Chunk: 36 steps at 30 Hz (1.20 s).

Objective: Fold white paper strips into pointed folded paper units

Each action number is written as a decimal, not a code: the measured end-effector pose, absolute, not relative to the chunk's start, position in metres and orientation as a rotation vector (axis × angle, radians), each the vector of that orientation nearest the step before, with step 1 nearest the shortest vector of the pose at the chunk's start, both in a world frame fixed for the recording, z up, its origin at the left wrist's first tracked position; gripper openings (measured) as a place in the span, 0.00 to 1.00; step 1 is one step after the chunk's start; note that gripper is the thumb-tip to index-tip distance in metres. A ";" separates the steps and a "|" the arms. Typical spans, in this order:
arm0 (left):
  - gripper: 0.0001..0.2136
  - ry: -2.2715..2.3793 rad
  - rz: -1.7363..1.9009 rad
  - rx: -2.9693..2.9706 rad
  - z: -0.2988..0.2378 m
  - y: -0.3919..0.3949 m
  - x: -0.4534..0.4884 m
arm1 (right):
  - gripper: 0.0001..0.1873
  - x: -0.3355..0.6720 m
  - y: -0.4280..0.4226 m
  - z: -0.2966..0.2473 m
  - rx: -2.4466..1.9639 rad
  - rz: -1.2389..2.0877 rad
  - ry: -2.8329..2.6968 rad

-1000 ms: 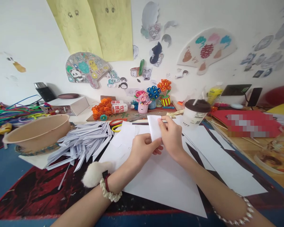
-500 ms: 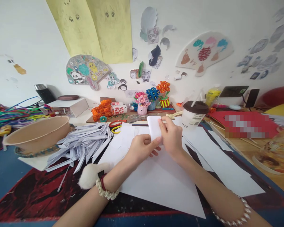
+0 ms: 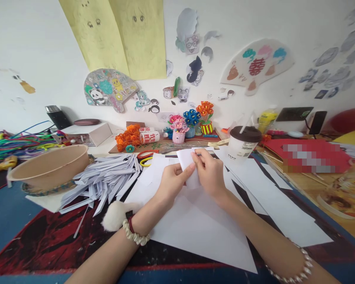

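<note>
A small folded piece of white paper [image 3: 184, 157] is held upright between both hands above the table. My left hand [image 3: 172, 182] pinches its left side with thumb and fingers. On the other side, my right hand [image 3: 208, 173] grips the right edge, its thumb close to the left thumb. Beneath them lies a large white sheet [image 3: 204, 225], partly covered by my hands and forearms. To the left is a heap of folded white paper strips [image 3: 106, 177].
A beige bowl [image 3: 50, 165] stands left of the heap. A lidded cup with a straw [image 3: 243, 148] stands behind my right hand, near more white sheets [image 3: 286, 209]. Small flower pots [image 3: 178, 137] and scissors [image 3: 146, 156] lie farther back. A white fluffy ball [image 3: 115, 216] touches my left wrist.
The folded paper has tilted and shifted slightly left and down. My left thumb has moved up along it, and my right fingers have shifted down beside it.
</note>
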<state>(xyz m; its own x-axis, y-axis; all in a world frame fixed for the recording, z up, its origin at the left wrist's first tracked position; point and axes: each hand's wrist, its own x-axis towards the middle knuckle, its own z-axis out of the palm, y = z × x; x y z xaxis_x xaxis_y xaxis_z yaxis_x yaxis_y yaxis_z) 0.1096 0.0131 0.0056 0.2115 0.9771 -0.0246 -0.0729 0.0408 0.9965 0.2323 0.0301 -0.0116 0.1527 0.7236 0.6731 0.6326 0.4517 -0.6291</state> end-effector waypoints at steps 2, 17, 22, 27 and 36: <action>0.19 1.044 1.101 1.220 0.005 0.015 0.109 | 0.12 0.230 0.028 -0.011 -1.203 0.145 -1.561; 0.14 1.105 1.158 1.300 0.006 0.021 0.100 | 0.18 0.248 0.036 0.008 -1.061 1.198 -1.531; 0.15 1.194 1.266 1.392 0.004 0.025 0.096 | 0.19 0.258 0.034 0.014 -1.077 1.395 -1.616; 0.15 1.240 1.270 1.480 0.002 0.026 0.095 | 0.20 0.260 0.036 0.015 -1.055 1.328 -1.637; 0.14 1.146 1.238 1.392 0.010 0.020 0.099 | 0.18 0.264 0.037 0.017 -0.987 1.386 -1.666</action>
